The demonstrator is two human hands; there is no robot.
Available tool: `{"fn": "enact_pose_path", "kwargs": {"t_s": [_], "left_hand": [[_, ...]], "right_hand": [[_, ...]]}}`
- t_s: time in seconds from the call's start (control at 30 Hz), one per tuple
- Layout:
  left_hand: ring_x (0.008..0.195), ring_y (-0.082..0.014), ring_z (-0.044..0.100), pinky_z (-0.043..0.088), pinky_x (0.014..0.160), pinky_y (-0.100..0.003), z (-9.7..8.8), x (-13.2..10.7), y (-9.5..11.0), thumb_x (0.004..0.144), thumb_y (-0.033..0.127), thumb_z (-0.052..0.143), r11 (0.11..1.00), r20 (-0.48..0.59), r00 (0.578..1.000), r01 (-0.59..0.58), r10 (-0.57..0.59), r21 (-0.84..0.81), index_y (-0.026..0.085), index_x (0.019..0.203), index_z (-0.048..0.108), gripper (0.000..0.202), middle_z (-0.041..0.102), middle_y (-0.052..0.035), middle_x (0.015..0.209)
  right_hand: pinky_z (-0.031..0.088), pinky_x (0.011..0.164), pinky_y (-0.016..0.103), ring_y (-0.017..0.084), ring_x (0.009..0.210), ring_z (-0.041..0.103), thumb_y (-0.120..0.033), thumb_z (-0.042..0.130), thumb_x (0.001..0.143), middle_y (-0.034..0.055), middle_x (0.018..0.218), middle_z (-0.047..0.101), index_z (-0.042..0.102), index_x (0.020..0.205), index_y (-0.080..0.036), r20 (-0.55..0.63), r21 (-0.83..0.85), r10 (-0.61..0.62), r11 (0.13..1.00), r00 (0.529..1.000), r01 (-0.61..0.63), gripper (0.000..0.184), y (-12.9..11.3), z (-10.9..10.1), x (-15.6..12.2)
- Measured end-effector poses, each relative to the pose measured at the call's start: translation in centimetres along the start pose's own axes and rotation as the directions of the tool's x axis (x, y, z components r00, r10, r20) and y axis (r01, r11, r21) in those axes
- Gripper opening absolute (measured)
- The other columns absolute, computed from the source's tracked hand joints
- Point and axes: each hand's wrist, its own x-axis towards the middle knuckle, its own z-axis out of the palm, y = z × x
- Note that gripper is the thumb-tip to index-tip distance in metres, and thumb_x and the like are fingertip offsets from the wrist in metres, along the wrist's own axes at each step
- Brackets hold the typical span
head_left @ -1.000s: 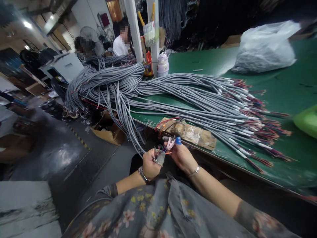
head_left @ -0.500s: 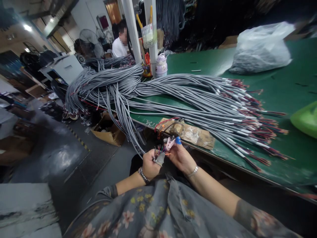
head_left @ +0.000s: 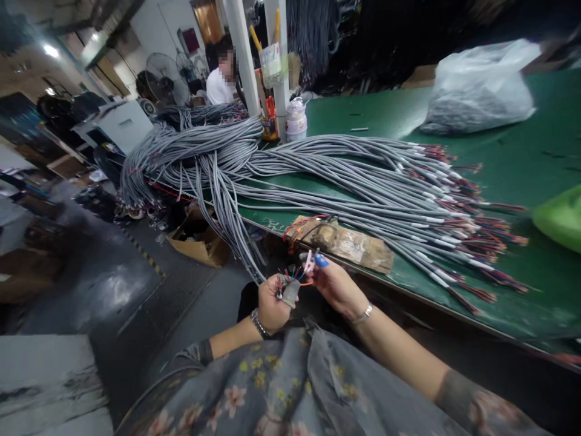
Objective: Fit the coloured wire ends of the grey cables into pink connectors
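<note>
My left hand is closed round the end of a grey cable, from which thin coloured wires fan out. My right hand pinches at those wire ends, with a blue cover on one fingertip and a small pink piece beside it. Both hands hover just below the near edge of the green table. A big sheaf of grey cables lies across the table, stripped red ends to the right. A taped brown block sits on the table edge right above my hands.
A white plastic bag lies at the far right, a green object at the right edge. A white post with a cup and jar stands at the back. An open cardboard box sits on the floor. A person in white sits beyond.
My hands have shifted slightly lower and left with the cable end still in them. A second person seen at the far left earlier is out of sight.
</note>
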Motion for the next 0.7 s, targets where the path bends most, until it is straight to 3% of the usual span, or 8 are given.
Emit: {"fn": "enact_pose_path", "kwargs": {"t_s": [0.2, 0.3, 0.4, 0.7], "left_hand": [[0.035, -0.0063, 0.045, 0.035, 0.037, -0.018, 0.8, 0.7, 0.7, 0.075, 0.054, 0.062, 1.0, -0.009, 1.0, 0.006, -0.006, 0.001, 0.017, 0.057, 0.052, 0.043, 0.052, 0.0023, 0.044], [0.034, -0.0061, 0.044, 0.035, 0.036, -0.018, 1.0, 1.0, 0.9, 0.075, 0.055, 0.062, 1.0, -0.004, 1.0, 0.003, -0.003, 0.003, 0.017, 0.055, 0.051, 0.044, 0.051, 0.0026, 0.043], [0.035, -0.0062, 0.044, 0.035, 0.036, -0.018, 1.2, 1.1, 0.9, 0.074, 0.055, 0.062, 1.0, -0.002, 1.0, 0.008, -0.008, 0.009, 0.017, 0.055, 0.051, 0.044, 0.05, 0.0028, 0.043], [0.036, -0.0056, 0.044, 0.036, 0.036, -0.017, 1.0, 0.8, 0.1, 0.072, 0.053, 0.064, 0.998, 0.015, 0.998, 0.057, -0.057, 0.01, 0.017, 0.056, 0.05, 0.042, 0.052, 0.0025, 0.045]], "right_hand": [[0.041, 0.052, 0.025, 0.012, 0.057, 0.05, -0.063, 0.07, 0.064, 0.0005, 0.064, 0.062, 0.067, 0.066, -0.02, -0.079, -0.098, -0.119, 0.989, 0.99, 0.111, 0.043, 0.8, -0.6, 0.2], [0.043, 0.053, 0.026, 0.015, 0.06, 0.053, -0.067, 0.068, 0.062, 0.0021, 0.068, 0.064, 0.068, 0.07, -0.021, -0.049, -0.068, -0.061, 0.996, 0.997, 0.058, 0.047, 1.0, -0.7, 0.6], [0.045, 0.055, 0.027, 0.015, 0.061, 0.054, -0.063, 0.071, 0.063, 0.0019, 0.069, 0.065, 0.069, 0.073, -0.02, -0.011, 0.008, 0.018, 1.0, 1.0, -0.018, 0.044, 0.9, -0.6, 1.0], [0.042, 0.053, 0.024, 0.01, 0.055, 0.049, -0.054, 0.075, 0.065, -0.0015, 0.065, 0.062, 0.067, 0.07, -0.02, -0.028, 0.105, -0.018, 0.994, 0.999, 0.02, 0.036, 1.0, -0.1, 1.1]]}}
